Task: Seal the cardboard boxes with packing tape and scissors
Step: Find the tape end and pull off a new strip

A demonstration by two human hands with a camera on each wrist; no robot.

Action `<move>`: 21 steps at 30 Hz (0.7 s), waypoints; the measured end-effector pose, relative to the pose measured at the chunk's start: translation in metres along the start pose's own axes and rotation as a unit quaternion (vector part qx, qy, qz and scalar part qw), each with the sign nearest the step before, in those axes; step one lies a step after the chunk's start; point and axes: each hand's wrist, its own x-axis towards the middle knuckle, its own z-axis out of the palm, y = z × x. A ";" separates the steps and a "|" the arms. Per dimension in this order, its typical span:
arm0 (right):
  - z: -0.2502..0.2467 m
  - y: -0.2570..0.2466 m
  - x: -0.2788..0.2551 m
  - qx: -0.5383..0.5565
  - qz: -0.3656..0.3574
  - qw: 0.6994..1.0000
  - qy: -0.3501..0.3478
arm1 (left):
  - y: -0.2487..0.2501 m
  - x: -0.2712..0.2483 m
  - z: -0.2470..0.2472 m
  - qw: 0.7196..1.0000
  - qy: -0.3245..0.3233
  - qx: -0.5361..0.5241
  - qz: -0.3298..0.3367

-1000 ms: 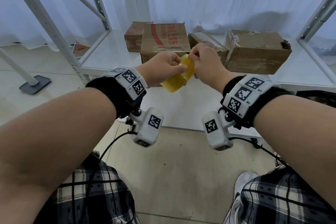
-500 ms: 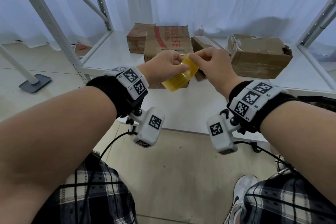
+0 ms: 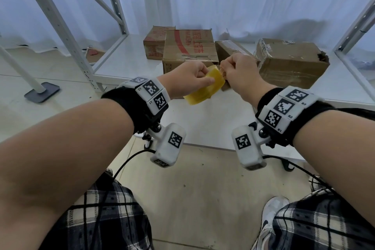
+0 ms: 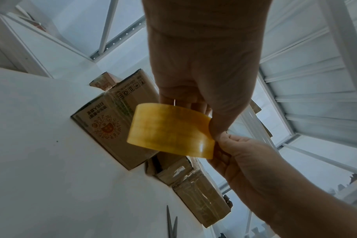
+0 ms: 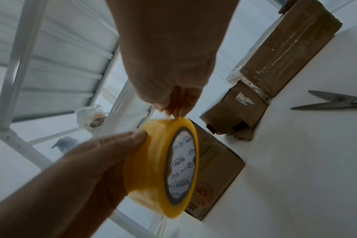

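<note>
Both of my hands are raised above the white shelf [image 3: 125,57], working one roll of yellow tape [image 3: 205,89]. My left hand [image 3: 187,79] grips the roll, thumb across its outer face and fingers curled round it. My right hand [image 3: 239,75] pinches at the roll's top edge with curled fingertips [image 5: 178,109]. Four cardboard boxes sit on the shelf behind, the red-printed box [image 3: 189,50] nearest the roll. Scissors [image 5: 336,100] lie open on the shelf, well apart from my hands.
</note>
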 end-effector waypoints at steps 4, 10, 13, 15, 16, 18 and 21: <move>-0.006 -0.001 0.003 0.106 0.097 0.988 -0.053 | 0.000 -0.003 -0.005 1.000 -0.012 0.000 0.003; -0.008 -0.004 0.002 0.178 0.112 0.976 -0.066 | -0.003 -0.003 -0.002 1.000 0.001 0.012 -0.006; -0.007 -0.004 -0.002 0.110 0.067 0.988 -0.085 | -0.003 -0.004 -0.001 1.000 0.004 0.013 -0.010; -0.007 -0.003 -0.003 0.069 0.044 0.994 -0.079 | -0.004 -0.003 0.000 1.000 0.006 0.026 -0.007; -0.008 -0.003 -0.003 0.053 0.035 0.996 -0.071 | -0.004 -0.004 0.001 0.999 0.001 0.034 -0.004; -0.012 -0.008 -0.003 0.014 0.006 0.998 -0.063 | -0.003 -0.005 0.001 0.999 -0.006 0.037 -0.001; -0.020 -0.017 -0.004 -0.055 -0.085 0.992 -0.075 | -0.001 -0.005 -0.006 0.999 0.035 -0.033 0.015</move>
